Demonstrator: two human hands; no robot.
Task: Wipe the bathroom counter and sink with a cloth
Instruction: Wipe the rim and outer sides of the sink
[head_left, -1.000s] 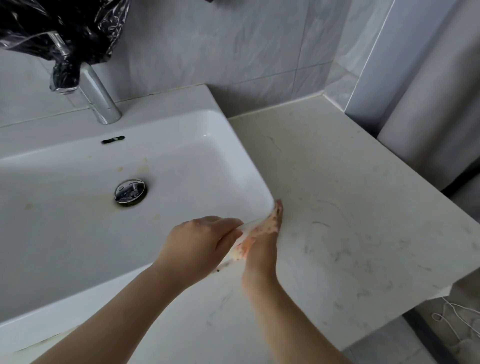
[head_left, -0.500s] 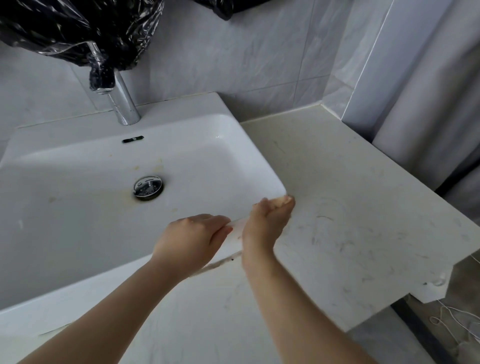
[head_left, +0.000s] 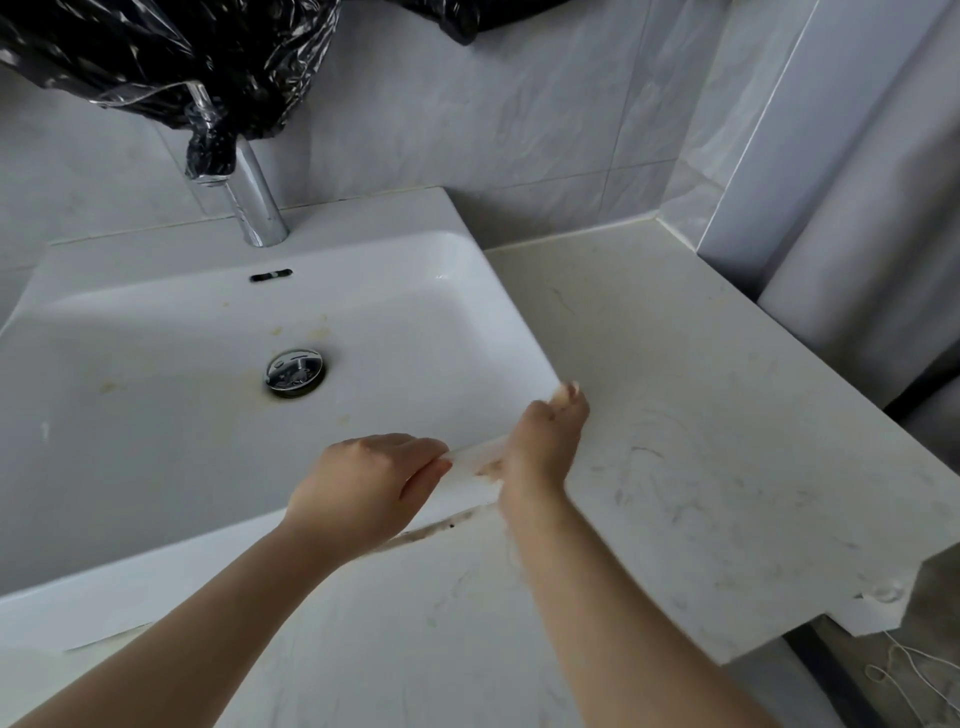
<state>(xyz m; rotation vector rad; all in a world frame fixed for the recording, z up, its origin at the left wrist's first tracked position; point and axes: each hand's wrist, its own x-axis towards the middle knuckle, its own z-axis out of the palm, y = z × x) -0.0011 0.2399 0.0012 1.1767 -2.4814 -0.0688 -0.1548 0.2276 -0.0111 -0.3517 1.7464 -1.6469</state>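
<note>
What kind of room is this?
Most likely a bathroom: there's a white sink with a chrome drain, a chrome faucet partly wrapped in black plastic, and a grey tiled wall behind it.

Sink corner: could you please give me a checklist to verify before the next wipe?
1. Grip on cloth by left hand and right hand: ok.
2. Clean cloth: not ok, brown stains.
3. The seam between sink and counter: not ok, dark grime.
4. Around drain: not ok, yellow spots.
5. Closed tap: cannot tell, black bag covers its top.
</note>
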